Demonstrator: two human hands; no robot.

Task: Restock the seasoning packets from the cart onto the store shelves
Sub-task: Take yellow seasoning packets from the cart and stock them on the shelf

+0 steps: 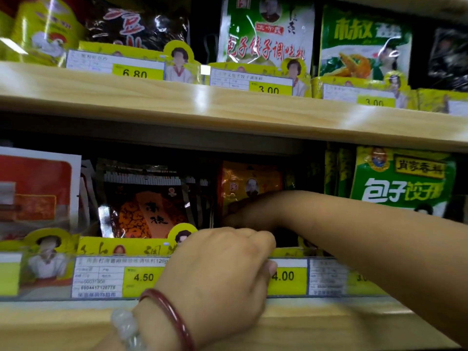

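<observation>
Orange seasoning packets (249, 181) stand in the middle slot of the lower shelf. My right hand (244, 211) reaches in from the right and lies low in front of them, in deep shadow; its fingers are too dark to read. My left hand (222, 264), with a red bangle and a pale bead bracelet on the wrist, grips the yellow card fence (126, 247) at the shelf front. Its fingers curl over the top edge and its thumb presses on the 4.00 price tag (288, 276).
Dark orange-patterned packets (144, 203) fill the slot to the left, with a red-and-white pack (35, 191) beyond. Green packets (402, 178) stand to the right. The upper wooden shelf (228, 107) carries more seasoning packs close overhead. No cart is in view.
</observation>
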